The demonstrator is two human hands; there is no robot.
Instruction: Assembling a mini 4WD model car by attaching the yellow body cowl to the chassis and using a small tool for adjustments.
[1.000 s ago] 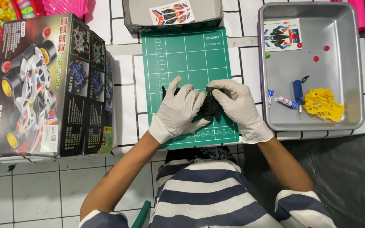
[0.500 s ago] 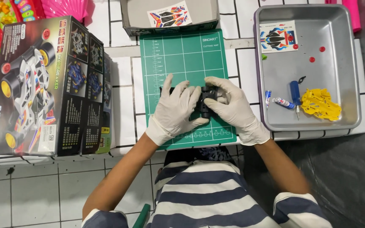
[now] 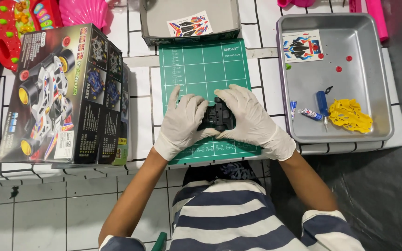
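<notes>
Both forearms are reaching forward from the striped shirt, converging over the near half of the green cutting mat. The left hand and right hand, both in white gloves, are grasping a small black toy-car chassis between them, fingers spread along its sides. The chassis is looking blocky and dark, sitting just above the mat. Farther right, a grey metal tray is holding a yellow plastic part and a blue screwdriver.

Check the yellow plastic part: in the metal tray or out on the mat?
In the tray. The yellow plastic part lies on the metal tray floor at its near right corner, beside the blue screwdriver.
</notes>
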